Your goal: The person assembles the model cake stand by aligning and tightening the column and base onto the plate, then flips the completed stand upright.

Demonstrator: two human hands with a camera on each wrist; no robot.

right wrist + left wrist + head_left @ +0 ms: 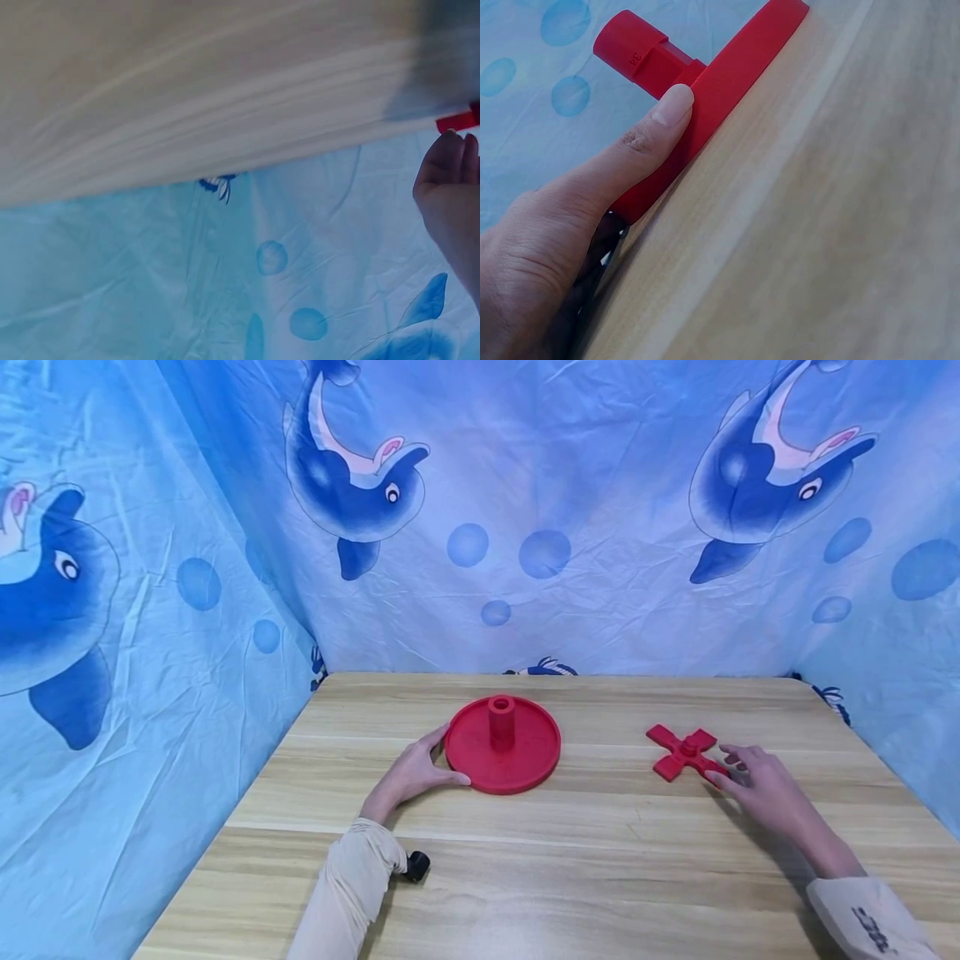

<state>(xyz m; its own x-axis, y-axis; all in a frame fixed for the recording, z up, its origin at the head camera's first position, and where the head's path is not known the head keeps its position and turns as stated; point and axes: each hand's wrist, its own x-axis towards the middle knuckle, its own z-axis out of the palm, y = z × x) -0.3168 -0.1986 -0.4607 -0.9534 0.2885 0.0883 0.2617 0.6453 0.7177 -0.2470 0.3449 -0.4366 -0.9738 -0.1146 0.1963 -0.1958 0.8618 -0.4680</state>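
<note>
A red round base (468, 747) with a raised rim and a hollow upright post (501, 727) sits flat on the table. My left hand (411, 772) holds its left side, thumb and fingers spread round the rim. In the left wrist view, the thumb (656, 135) presses the outer side of the rim. To the right lies a red cross-shaped piece (688, 748) with four flat arms and a small central knob. My right hand (765, 789) is at its near-right arm, thumb and bent fingers on either side with a gap between. The right wrist view shows just part of that hand.
The wood-grain table (570, 877) ends at a blue dolphin-print curtain (600, 635) behind and at both sides. A small black object (417, 866) sits at the left sleeve cuff. Wood surface lies between the two red pieces.
</note>
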